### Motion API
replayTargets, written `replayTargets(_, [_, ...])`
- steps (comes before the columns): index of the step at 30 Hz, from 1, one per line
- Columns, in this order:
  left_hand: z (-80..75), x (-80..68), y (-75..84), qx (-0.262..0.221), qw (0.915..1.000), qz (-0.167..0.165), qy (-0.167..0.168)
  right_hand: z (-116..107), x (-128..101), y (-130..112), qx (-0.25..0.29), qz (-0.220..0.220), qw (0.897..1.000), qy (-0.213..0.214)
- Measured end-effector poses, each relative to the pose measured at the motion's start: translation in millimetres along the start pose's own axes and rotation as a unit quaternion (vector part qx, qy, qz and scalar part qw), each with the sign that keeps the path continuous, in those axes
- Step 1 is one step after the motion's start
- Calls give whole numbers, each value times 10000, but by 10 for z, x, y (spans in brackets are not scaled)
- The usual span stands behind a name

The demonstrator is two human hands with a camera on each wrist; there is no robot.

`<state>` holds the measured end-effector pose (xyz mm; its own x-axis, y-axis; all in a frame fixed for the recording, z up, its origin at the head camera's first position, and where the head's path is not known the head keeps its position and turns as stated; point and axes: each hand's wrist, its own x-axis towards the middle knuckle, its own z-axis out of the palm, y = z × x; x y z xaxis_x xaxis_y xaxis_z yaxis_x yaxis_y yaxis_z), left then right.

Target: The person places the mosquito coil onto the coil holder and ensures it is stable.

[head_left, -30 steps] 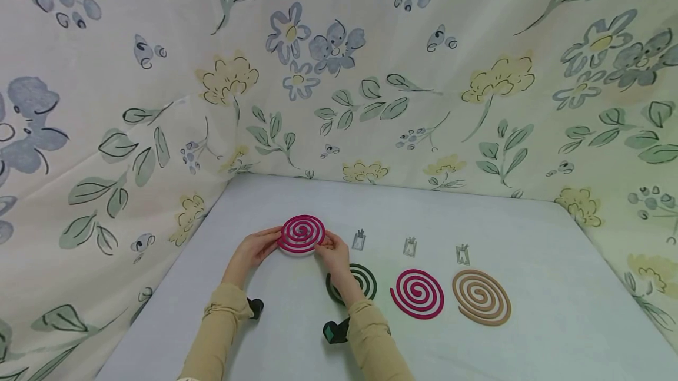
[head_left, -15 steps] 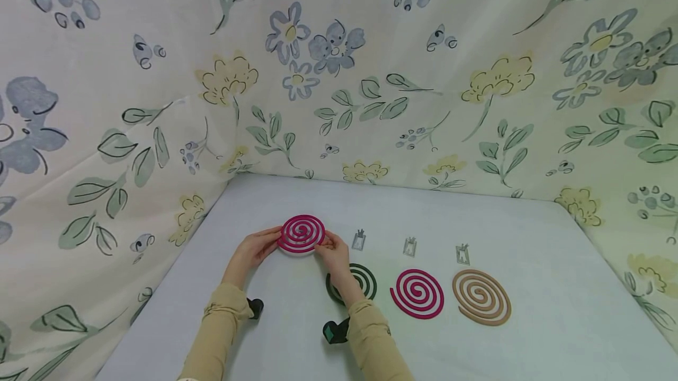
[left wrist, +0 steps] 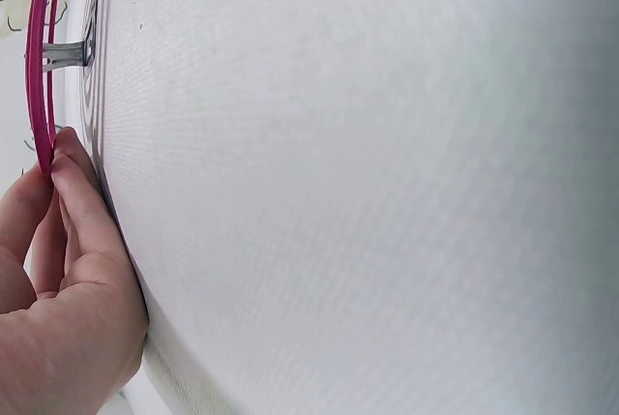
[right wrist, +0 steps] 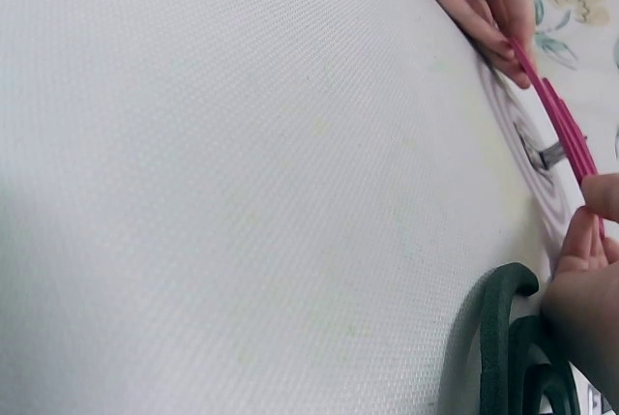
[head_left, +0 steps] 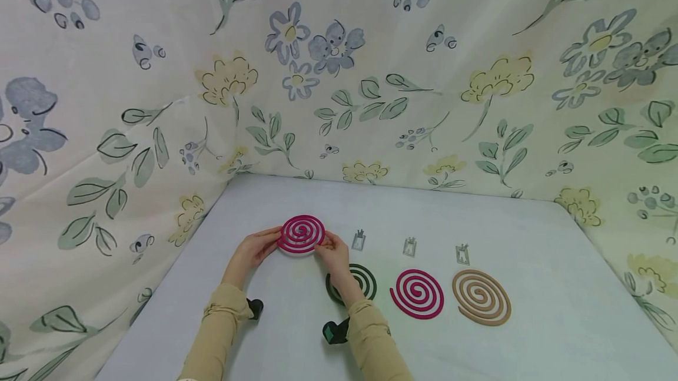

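Both hands (head_left: 296,251) pinching pink coil's (head_left: 301,234) opposite edges, coil apparently seated on a metal stand (left wrist: 70,50), green coil (head_left: 362,280) near

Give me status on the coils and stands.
In hand: both hands, left and right, hold the pink spiral coil raised on a metal stand. Left: green coil, second pink coil and tan coil lie flat; three small metal stands are bare.

A pale table (head_left: 529,334) carries green (head_left: 365,278), pink (head_left: 417,293) and tan coils (head_left: 481,297) beside three metal stands (head_left: 409,247).
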<state>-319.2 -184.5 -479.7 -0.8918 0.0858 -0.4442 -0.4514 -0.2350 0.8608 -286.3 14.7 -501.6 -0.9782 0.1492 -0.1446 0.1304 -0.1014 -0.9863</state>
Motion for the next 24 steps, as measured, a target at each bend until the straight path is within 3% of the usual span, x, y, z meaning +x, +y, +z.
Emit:
replayTargets(6, [-7, -17, 6, -22, 9999, 25, -134, 1, 10, 15, -40, 68, 10000, 25])
replayTargets(24, [-13, 11, 1, 23, 10000, -38, -51, 2, 23, 37, -20, 86, 10000, 28])
